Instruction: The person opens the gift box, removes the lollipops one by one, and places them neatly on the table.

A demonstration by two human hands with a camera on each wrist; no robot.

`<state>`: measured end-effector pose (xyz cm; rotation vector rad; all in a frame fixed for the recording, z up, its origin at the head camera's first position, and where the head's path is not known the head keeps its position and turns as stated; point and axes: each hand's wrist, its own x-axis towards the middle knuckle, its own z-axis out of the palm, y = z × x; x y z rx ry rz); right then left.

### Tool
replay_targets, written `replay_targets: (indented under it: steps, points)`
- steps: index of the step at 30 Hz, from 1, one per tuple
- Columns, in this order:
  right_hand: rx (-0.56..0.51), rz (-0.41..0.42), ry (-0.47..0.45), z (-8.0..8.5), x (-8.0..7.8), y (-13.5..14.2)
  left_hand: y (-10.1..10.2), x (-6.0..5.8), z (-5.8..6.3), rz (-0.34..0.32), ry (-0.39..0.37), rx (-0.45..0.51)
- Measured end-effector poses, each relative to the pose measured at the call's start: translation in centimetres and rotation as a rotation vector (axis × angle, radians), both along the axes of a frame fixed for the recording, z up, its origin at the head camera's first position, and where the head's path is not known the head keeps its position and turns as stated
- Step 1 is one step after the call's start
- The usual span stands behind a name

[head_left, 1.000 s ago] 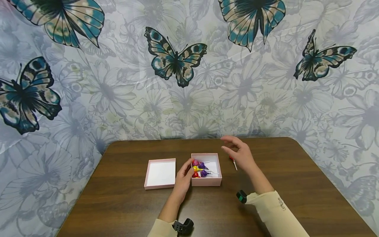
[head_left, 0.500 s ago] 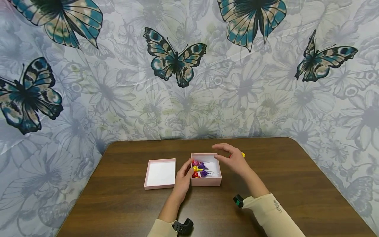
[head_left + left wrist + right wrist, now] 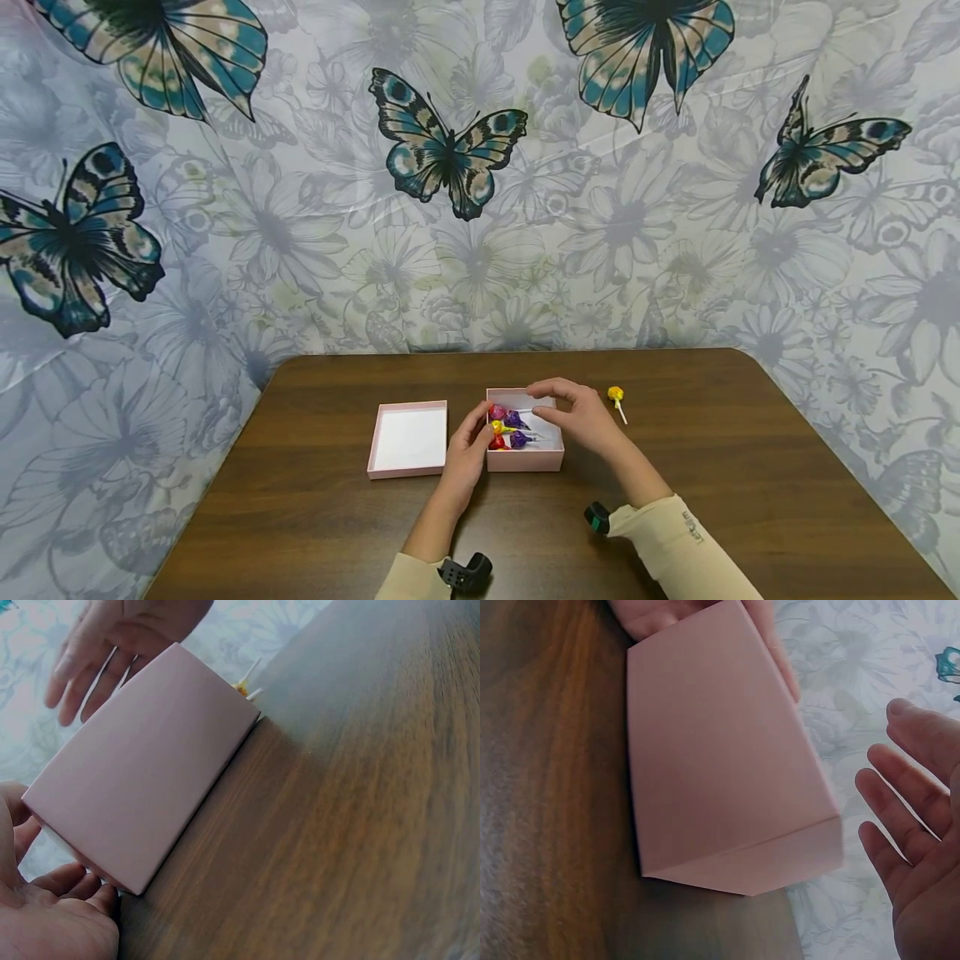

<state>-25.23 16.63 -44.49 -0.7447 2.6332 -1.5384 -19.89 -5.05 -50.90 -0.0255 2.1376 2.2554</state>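
In the head view, a pink box (image 3: 523,462) stands without its lid. Several wrapped lollipops (image 3: 513,419), in purple, yellow, red and pink, lie inside along its left part. My left hand (image 3: 467,454) holds the box's left side, its fingers against the wall and the thumb at the rim. My right hand (image 3: 581,412) hovers over the right part of the box, fingers spread and holding nothing. The right wrist view shows these fingers (image 3: 907,802) apart from the box wall. A yellow lollipop (image 3: 616,393) lies on the table, right of the right hand.
The pink lid (image 3: 407,475), white inside up, lies left of the box. All of it sits on a brown wooden table (image 3: 315,533). Behind the table hangs a butterfly-patterned cloth (image 3: 480,275). In the left wrist view, two lollipop sticks (image 3: 253,669) show past the box.
My right hand has moved left from beside the box to over its right part. The yellow lollipop has come into view, while a red one is now hidden. The left hand has stayed put.
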Motion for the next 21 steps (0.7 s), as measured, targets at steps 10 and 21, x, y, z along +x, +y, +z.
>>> replay_targets:
  steps: [10,21]
  points:
    - [0.107,0.012,-0.013,-0.7,0.6,-1.1,-0.1,0.1,0.2,-0.008,0.006,0.013]
    - [0.204,0.060,0.052,-1.3,0.4,-2.0,-0.1,-0.2,-0.2,-0.009,0.015,0.029]
